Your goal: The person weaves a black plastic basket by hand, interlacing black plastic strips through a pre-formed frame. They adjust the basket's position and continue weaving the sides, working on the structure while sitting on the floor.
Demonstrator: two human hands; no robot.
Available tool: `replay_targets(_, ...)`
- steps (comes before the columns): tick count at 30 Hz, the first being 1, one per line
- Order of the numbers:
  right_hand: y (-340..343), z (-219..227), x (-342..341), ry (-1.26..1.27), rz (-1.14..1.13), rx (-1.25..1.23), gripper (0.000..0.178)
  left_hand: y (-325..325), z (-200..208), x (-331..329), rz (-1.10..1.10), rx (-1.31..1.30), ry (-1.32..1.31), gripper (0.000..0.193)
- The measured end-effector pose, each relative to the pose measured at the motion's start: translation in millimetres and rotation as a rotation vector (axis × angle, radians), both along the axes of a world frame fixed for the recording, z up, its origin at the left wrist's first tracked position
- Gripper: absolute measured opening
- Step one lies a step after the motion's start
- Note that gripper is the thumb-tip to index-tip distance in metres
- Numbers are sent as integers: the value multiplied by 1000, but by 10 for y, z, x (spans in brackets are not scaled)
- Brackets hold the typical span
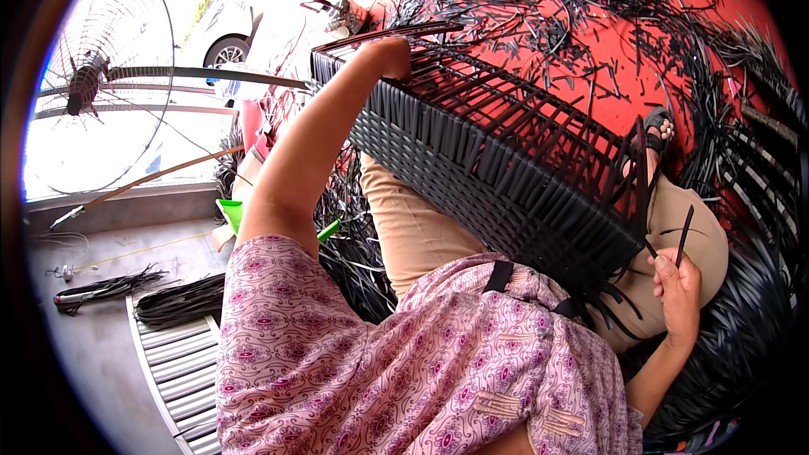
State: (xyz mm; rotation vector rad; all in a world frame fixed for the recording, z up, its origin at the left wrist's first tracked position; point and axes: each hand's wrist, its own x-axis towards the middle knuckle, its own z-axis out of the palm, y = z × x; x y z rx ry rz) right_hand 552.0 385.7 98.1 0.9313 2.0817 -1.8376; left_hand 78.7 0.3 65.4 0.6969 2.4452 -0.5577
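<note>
My woven frame point(493, 164): plastic-looking strips, satin sheen, ridged surface
The strip point(685, 230) I pinch: smooth, plastic-looking
My loose strips point(725, 354): glossy, plastic-looking too
My shirt point(404, 375): matt printed cloth
My trousers point(413, 223): plain matt cloth
Fan guard point(109, 17): thin metal wire

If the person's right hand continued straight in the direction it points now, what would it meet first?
Most likely the beige trouser knee just beyond the right hand in the picture; depth is unclear, so the hand might pass above it.
</note>
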Motion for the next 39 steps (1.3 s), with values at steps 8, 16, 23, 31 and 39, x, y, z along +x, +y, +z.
replay_targets(8,-3,-54,-20,14,-9,11,28,-15,436,63,267,280,-261,32)
replay_targets(16,-15,-3,-35,-38,-17,22,24,-459,416,-71,247,383,-85,21)
replay_targets(23,-30,10,-48,-31,-11,42,26,-469,322,-278,-103,31,-126,21)
replay_targets(31,-27,12,-39,-42,2,78,27,-240,140,-249,135,-147,25,38)
replay_targets(39,-38,24,-43,-62,3,96,25,-266,409,-178,255,36,-95,31)
